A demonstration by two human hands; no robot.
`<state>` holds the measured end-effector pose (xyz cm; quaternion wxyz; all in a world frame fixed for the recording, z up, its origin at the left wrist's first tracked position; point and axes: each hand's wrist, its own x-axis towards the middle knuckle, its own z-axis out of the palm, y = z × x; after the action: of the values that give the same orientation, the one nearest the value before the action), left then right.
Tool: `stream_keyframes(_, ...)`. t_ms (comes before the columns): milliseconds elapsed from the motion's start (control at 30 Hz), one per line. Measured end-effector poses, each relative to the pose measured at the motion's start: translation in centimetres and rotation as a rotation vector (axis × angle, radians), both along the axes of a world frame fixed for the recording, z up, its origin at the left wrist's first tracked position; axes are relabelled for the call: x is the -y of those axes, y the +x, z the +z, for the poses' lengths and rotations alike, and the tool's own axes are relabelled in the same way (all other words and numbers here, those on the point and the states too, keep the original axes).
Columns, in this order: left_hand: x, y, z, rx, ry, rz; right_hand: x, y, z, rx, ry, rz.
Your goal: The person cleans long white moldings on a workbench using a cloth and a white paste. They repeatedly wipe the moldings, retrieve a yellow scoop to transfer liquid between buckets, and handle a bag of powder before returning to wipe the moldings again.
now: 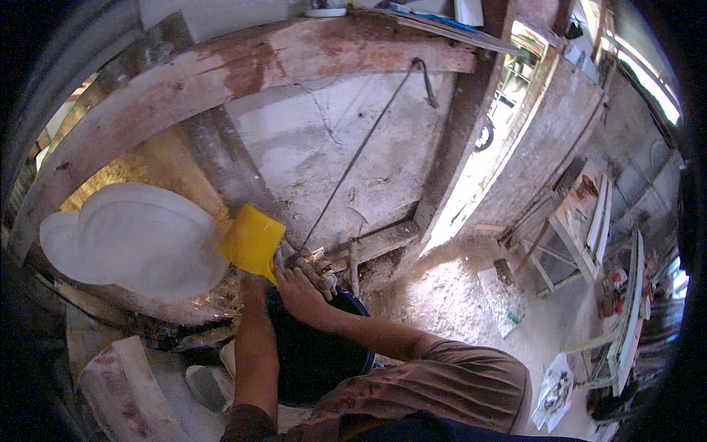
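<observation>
A yellow plastic container (257, 239), tilted, is held up at the middle left. My right hand (298, 295) has its fingers closed at the container's lower right edge. My left forearm rises to the container's underside, where the yellow plastic hides my left hand's fingers. Just below my hands stands a dark round bucket (317, 357), partly covered by my right arm; its contents are too dark to make out. Left of the yellow container is a large white lobed form (151, 239) with a smooth, rounded surface.
Pale broken slabs (129, 383) lie at the lower left. Ahead, a whitish wall panel (346, 147) sits under a thick wooden beam (243, 62). Bright light enters by a doorway (490, 140). Boards (585, 221) lean at the right, and a plastic bag (554, 390) lies on the dusty floor.
</observation>
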<state>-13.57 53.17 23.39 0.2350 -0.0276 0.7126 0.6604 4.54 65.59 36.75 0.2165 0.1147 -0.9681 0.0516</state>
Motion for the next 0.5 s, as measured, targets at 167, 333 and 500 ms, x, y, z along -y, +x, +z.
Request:
stream_keyframes(167,3.3,0.6,1.6,0.067,0.030,-0.009,-0.2,2.8,0.2,-0.062,0.043,0.129)
stream_keyframes(333,6.9,4.0,2.4,0.241,-0.031,-0.099,-2.2,10.4,-2.9,0.742,-0.165,0.205)
stream_keyframes(500,7.2,8.1,-2.2,-0.032,-0.055,-0.570,-1.5,9.4,-10.6,1.076,-0.245,0.618)
